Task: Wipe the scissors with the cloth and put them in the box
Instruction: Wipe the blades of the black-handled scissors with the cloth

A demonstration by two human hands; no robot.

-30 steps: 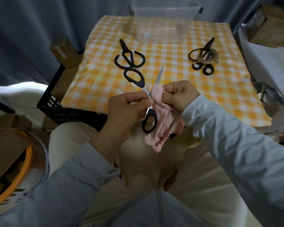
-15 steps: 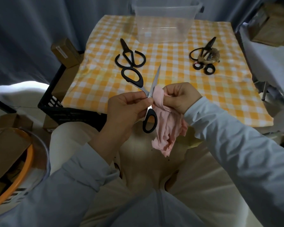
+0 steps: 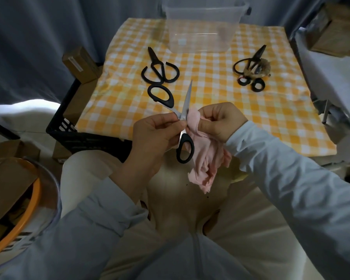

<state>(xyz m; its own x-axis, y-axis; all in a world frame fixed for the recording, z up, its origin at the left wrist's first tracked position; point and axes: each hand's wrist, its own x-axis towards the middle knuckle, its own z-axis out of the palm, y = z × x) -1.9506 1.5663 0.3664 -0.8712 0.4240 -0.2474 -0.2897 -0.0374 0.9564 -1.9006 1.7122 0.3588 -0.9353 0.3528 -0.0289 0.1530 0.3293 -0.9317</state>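
The metal-bladed, black-plastic-handled scissors point(image 3: 187, 100) are shining smooth along the blades; the pink cloth point(image 3: 208, 158) is looking soft and matt; the clear plastic box point(image 3: 202, 23) is glinting glossy.

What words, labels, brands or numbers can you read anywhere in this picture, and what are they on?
No text can be read.
On the small cardboard box, a white label: too blurred to read.
On the orange-rimmed bin, dark markings: too blurred to read.
No print visible on the held scissors, pink cloth or clear box.
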